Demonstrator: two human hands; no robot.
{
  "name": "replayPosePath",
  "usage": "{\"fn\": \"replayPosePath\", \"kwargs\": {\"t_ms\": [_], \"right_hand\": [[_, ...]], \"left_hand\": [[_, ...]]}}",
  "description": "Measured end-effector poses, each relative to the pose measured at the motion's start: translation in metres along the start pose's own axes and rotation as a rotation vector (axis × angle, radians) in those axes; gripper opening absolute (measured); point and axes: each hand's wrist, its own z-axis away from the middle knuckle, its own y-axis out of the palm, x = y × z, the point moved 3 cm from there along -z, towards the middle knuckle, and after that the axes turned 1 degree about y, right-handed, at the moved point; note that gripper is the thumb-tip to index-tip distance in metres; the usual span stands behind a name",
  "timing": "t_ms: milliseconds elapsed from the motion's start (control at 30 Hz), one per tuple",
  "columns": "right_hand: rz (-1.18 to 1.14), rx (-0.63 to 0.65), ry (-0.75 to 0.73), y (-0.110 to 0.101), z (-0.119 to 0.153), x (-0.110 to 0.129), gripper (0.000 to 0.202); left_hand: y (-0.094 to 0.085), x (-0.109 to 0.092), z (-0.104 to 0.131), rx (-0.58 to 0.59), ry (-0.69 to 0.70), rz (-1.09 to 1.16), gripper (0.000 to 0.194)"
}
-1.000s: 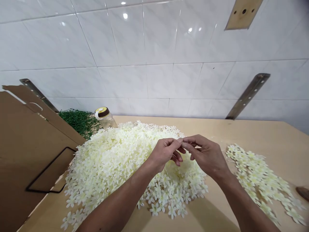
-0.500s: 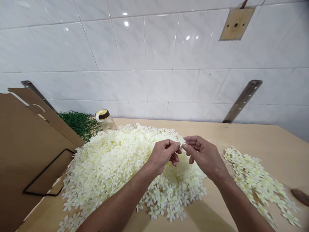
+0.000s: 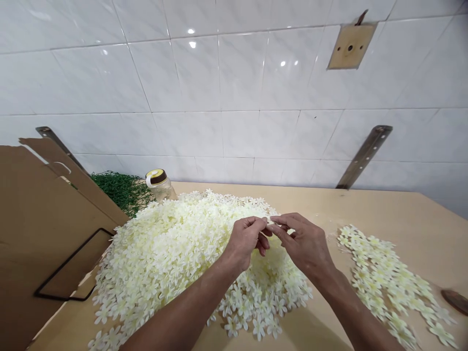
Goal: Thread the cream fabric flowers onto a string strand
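My left hand (image 3: 245,240) is closed in a pinch above a big heap of pale yellow-white artificial flowers (image 3: 171,243). Its thumb and index finger meet the fingertips of my right hand (image 3: 306,240), which pinches from the other side. Between the fingertips is a bit of a small whitish artificial flower (image 3: 269,221), mostly covered by the fingers. Both forearms reach in from the bottom, and the left one crosses over the heap.
A smaller spread of flowers (image 3: 387,273) lies on the tabletop (image 3: 398,209) at right, near a brown round object (image 3: 455,300). A cardboard box (image 3: 47,229), green netting (image 3: 122,190) and a bottle (image 3: 159,184) stand at left. Behind is a tiled wall (image 3: 237,131) with metal brackets (image 3: 365,156).
Both hands have shifted slightly left, still fingertip to fingertip. The right hand's fingers have drawn closer together and reach further toward the left hand. The camera view has tilted a little upward.
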Motion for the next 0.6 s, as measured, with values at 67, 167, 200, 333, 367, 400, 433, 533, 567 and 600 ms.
{"fn": "replayPosePath", "kwargs": {"t_ms": [67, 167, 200, 333, 367, 400, 433, 533, 567, 600], "right_hand": [[-0.006, 0.015, 0.010, -0.0003, 0.0001, -0.0006, 0.021], [-0.031, 0.038, 0.013, -0.0015, 0.0004, -0.0017, 0.017], [-0.040, 0.043, 0.013, -0.0021, 0.0005, -0.0022, 0.016], [-0.048, 0.030, 0.017, -0.0062, 0.0004, -0.0017, 0.015], [-0.045, 0.022, 0.019, -0.0071, 0.0003, -0.0007, 0.017], [-0.042, 0.018, 0.026, -0.0077, 0.0001, 0.0005, 0.019], [-0.044, 0.015, 0.039, -0.0080, -0.0001, 0.0017, 0.022], [-0.087, 0.006, 0.100, -0.0071, 0.0001, 0.0039, 0.028], [-0.109, 0.008, 0.119, -0.0063, 0.0005, 0.0043, 0.029], [-0.129, 0.010, 0.133, -0.0053, 0.0009, 0.0045, 0.030]], "left_hand": [[0.0007, -0.0007, 0.0008, 0.007, -0.005, 0.005, 0.023], [0.0013, -0.0011, 0.0015, 0.005, -0.020, 0.006, 0.021], [0.0014, -0.0011, 0.0016, 0.007, -0.029, 0.008, 0.021], [0.0018, -0.0007, 0.0016, 0.056, -0.086, 0.058, 0.024], [0.0016, -0.0004, 0.0014, 0.069, -0.103, 0.086, 0.025], [0.0015, 0.0002, 0.0011, 0.083, -0.120, 0.117, 0.025], [0.0013, 0.0009, 0.0006, 0.095, -0.135, 0.147, 0.025], [0.0005, 0.0038, -0.0010, 0.115, -0.165, 0.218, 0.026], [0.0004, 0.0047, -0.0015, 0.116, -0.167, 0.233, 0.028], [0.0003, 0.0055, -0.0018, 0.116, -0.166, 0.244, 0.030]]}}
